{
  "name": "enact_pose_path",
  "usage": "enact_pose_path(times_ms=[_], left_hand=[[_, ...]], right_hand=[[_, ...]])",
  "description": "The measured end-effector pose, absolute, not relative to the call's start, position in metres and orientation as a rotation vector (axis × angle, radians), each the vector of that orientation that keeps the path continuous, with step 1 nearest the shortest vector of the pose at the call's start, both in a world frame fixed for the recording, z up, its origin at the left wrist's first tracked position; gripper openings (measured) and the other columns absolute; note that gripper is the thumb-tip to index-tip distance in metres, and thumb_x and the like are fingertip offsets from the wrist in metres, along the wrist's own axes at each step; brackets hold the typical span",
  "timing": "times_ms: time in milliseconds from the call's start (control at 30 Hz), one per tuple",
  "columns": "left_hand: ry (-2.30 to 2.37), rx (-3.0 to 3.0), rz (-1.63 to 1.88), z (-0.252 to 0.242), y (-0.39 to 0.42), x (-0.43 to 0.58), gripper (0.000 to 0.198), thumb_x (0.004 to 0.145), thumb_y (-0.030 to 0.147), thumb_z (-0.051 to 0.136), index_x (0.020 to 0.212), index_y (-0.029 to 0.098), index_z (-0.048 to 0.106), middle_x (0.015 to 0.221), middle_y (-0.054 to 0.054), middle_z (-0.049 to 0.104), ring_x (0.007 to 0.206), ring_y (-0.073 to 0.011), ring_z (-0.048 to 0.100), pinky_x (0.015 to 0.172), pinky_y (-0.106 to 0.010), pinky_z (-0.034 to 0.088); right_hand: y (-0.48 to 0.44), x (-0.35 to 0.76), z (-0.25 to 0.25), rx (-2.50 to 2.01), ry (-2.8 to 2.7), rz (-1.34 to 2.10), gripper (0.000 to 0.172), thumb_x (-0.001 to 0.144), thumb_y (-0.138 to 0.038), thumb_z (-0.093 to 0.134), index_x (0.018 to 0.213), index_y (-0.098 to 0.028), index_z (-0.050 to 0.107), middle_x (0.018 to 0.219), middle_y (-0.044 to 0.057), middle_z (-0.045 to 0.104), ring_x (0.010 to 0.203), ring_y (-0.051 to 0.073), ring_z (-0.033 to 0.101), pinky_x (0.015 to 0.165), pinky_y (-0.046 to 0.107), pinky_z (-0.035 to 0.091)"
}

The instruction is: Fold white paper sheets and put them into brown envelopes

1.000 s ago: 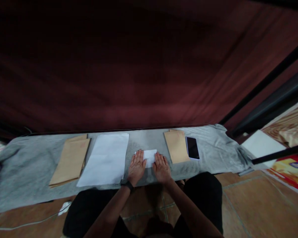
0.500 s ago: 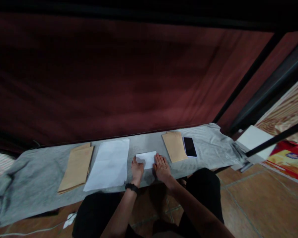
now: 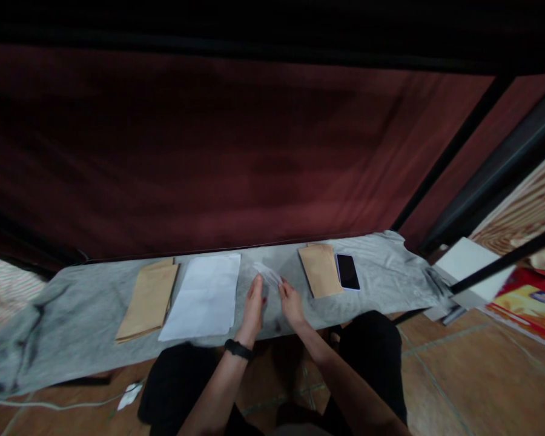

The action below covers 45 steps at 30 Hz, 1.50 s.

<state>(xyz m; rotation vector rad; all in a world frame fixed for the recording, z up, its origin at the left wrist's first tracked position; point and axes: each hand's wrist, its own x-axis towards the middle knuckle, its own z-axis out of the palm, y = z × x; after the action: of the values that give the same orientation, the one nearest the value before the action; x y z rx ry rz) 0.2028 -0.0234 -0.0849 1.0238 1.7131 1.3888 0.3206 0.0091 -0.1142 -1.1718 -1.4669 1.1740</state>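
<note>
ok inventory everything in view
folded paper: one, white, centre
large sheets: one stack, white, left
long envelopes: one stack, brown, further left
small envelopes: one stack, brown, right
phone: one, black screen, beside small envelopes
cloth: one, grey, underneath
backdrop: one, dark red, behind
bars: several, black, right
box: one, white, right
package: one, red-yellow, far right
cable: one, white, floor left
floor tiles: several, brown, below
wristband: one, black, left wrist
legs: two, black-clad, bottom
left hand: one, beside folded paper
right hand: one, holding folded paper
</note>
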Motion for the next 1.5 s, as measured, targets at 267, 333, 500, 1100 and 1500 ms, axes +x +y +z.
enact_pose_path(times_ms=[267,333,500,1100,1500], left_hand=[[1.651,0.69,1.37,-0.107,-0.026,0.215,0.062,0.08,0.014,0.061,0.14,0.017,0.043,0.089,-0.004,0.073,0.078,-0.0184,0.071,0.067,-0.029,0.056],[1.684,0.715,1.366,-0.112,-0.023,0.211,0.072,0.076,0.006,0.06,0.144,0.015,0.038,0.087,-0.003,0.072,0.078,-0.0177,0.07,0.071,-0.029,0.056],[1.84,0.962,1.248,-0.121,-0.022,0.192,0.074,0.071,-0.002,0.054,0.143,0.013,0.044,0.101,-0.007,0.072,0.097,-0.021,0.069,0.091,-0.034,0.054],[2.184,2.178,0.523,-0.165,-0.033,0.191,0.055,0.099,0.027,0.033,0.15,0.007,0.038,0.156,-0.017,0.041,0.148,-0.0262,0.031,0.121,-0.046,0.028],[2.358,2.027,0.514,-0.167,-0.041,0.19,0.058,0.098,0.03,0.036,0.151,0.005,0.036,0.157,-0.017,0.038,0.149,-0.0254,0.03,0.121,-0.044,0.028]], right_hand=[[0.009,0.319,-0.13,-1.135,-1.093,1.531,0.057,0.088,-0.071,0.044,0.103,-0.019,0.064,0.101,0.012,0.074,0.094,0.026,0.071,0.081,0.04,0.058],[0.0,0.328,-0.137,-1.159,-1.062,1.622,0.056,0.083,-0.073,0.051,0.095,-0.02,0.064,0.094,0.011,0.075,0.087,0.025,0.072,0.078,0.04,0.058],[-0.018,0.356,-0.145,-1.207,-1.169,1.822,0.053,0.076,-0.067,0.065,0.086,-0.016,0.07,0.081,0.013,0.075,0.068,0.025,0.071,0.067,0.04,0.058],[0.009,0.325,-0.168,-1.31,-2.564,0.152,0.053,0.101,-0.022,0.038,0.154,-0.018,0.037,0.161,0.012,0.033,0.149,0.025,0.028,0.12,0.046,0.023],[0.015,0.352,-0.18,-1.443,-2.396,-0.051,0.057,0.101,-0.027,0.035,0.154,-0.007,0.031,0.155,0.021,0.04,0.142,0.03,0.039,0.115,0.051,0.029]])
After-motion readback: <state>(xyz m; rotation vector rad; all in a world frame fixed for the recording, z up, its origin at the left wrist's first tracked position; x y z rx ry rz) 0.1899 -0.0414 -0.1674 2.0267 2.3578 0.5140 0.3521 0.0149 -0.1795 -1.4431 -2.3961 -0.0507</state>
